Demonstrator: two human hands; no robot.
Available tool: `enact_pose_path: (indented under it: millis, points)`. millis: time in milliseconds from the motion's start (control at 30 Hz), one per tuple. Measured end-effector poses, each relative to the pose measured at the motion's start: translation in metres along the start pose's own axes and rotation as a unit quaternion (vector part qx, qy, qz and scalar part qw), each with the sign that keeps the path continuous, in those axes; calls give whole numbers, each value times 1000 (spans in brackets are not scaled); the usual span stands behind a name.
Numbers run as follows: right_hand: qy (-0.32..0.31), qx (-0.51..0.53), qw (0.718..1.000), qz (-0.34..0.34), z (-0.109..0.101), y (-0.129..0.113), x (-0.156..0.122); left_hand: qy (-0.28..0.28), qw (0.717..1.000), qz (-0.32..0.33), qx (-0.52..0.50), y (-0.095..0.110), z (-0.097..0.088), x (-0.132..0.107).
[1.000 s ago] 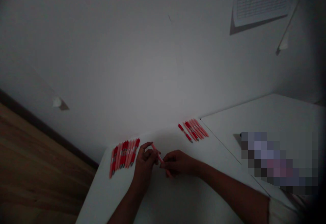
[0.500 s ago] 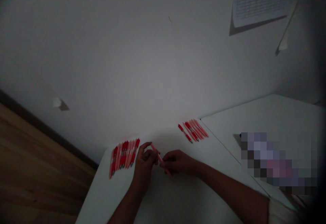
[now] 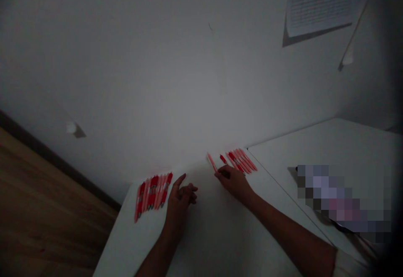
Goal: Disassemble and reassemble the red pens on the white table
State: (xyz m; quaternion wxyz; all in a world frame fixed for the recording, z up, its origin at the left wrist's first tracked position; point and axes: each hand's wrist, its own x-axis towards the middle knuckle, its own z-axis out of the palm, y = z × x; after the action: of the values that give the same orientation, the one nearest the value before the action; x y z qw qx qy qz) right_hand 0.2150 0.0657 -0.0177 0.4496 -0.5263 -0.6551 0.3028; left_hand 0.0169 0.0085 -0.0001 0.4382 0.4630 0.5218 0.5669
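Both hands are over the white table [image 3: 204,243], and only one holds anything. The right hand [image 3: 233,183] is curled around the lower end of a pink pen [image 3: 212,162], pinching it at the fingertips. The pen's long axis slants up and to the left from those fingertips toward the far table edge, and its free end reaches about that edge. Which end is the tip is too dark and small to tell. Just beside the right hand, on its far side, lies a fan of red and pink pens [image 3: 241,161], their long axes running from upper left to lower right, with the knuckles close to or touching the nearest ones. The left hand [image 3: 180,197] is empty and open, its index finger extended up and to the right and the other fingers loosely curled. It sits just beside a second group of red and pink pens [image 3: 153,192], laid side by side with their long axes slanting slightly from upper right to lower left. A white sleeve [image 3: 348,265] shows at the right arm. Past the right end of the table, a second white table [image 3: 327,151] meets it, and a pixelated patch [image 3: 343,197] hides part of that surface. A wooden floor [image 3: 47,214] lies to the left, and a sheet of ruled paper [image 3: 323,2] is fixed to the white wall [image 3: 157,79].
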Motion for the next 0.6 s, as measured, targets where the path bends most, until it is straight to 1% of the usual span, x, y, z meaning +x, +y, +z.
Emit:
enact_pose_path:
  millis: [100, 233, 400, 600]
  points:
    - [55, -101, 992, -48, -12, 8, 7, -8, 1000, 3, 3, -1, -1, 1]
    - [86, -187, 977, -49, -21, 21, 13, -12, 1000, 3, 15, -1, -2, 1]
    - [85, -265, 959, -52, -24, 31, 14, -23, 999, 9, 36, 1, -2, 0]
    - [88, -288, 951, -73, -24, 35, 13, -25, 999, 4, 39, 2, -2, 0]
